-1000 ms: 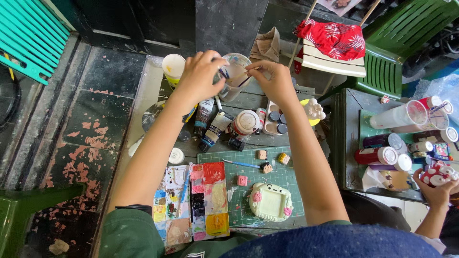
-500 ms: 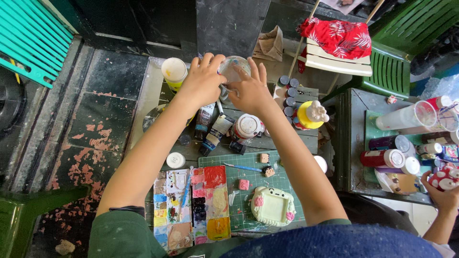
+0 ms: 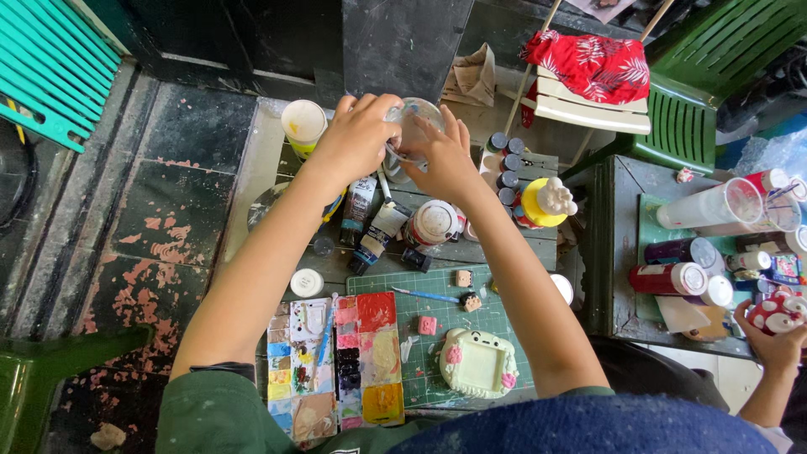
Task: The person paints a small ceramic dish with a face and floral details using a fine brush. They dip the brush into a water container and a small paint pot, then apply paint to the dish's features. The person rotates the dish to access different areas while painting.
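Both my hands meet at a clear plastic cup point(image 3: 418, 113) at the far edge of the small table. My left hand point(image 3: 357, 134) grips the cup's left side. My right hand point(image 3: 441, 155) has its fingers on the cup's rim, pinching a thin brush handle there. Below them lie paint tubes point(image 3: 370, 223) and a white-lidded jar point(image 3: 435, 220). Nearer me sit a green cutting mat point(image 3: 504, 324), a cream clay frame with pink spots point(image 3: 477, 363), a blue brush point(image 3: 424, 294) and a paint palette point(image 3: 336, 361).
A yellowish cup point(image 3: 303, 124) stands left of my hands. Small paint bottles point(image 3: 507, 168) and a yellow figurine point(image 3: 546, 202) stand to the right. Another person's hand point(image 3: 777, 324) holds a red-and-white piece at a second table with cans. A green chair point(image 3: 698, 92) carries red cloth.
My right hand moved left from beside the cup onto its rim, meeting my left hand, which stays on the cup. The view shifted slightly.
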Action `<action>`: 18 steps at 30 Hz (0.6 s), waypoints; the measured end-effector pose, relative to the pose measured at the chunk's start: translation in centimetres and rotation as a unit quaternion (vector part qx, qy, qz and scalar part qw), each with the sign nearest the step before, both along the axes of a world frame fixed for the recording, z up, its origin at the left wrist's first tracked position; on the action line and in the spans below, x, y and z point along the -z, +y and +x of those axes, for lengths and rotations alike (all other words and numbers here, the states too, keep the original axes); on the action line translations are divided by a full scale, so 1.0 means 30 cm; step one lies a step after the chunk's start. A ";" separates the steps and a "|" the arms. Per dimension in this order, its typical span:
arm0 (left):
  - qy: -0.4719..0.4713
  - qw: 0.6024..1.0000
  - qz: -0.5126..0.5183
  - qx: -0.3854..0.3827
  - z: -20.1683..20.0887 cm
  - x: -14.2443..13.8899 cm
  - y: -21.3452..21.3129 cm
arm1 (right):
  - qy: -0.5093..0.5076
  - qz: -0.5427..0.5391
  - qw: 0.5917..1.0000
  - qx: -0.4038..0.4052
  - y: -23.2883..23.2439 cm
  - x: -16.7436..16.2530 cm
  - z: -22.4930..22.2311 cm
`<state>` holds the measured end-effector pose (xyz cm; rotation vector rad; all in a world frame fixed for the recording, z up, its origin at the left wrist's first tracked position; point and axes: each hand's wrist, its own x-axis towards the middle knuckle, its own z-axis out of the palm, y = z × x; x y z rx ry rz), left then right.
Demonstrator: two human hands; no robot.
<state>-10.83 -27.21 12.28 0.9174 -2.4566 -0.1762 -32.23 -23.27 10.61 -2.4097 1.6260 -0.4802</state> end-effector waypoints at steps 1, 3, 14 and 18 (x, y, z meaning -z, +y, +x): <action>0.003 1.000 0.006 0.001 0.005 -0.001 -0.001 | -0.010 0.001 1.000 0.000 -0.002 0.005 -0.005; 0.010 1.000 0.009 -0.001 0.014 -0.003 -0.004 | -0.031 0.015 0.999 0.007 -0.005 0.008 -0.014; 0.016 1.000 -0.022 -0.015 0.005 0.006 0.006 | -0.178 -0.091 0.978 -0.052 0.006 -0.068 -0.056; 0.023 0.999 -0.035 -0.026 0.023 -0.022 0.028 | -0.359 -0.137 0.921 0.060 0.001 -0.085 -0.079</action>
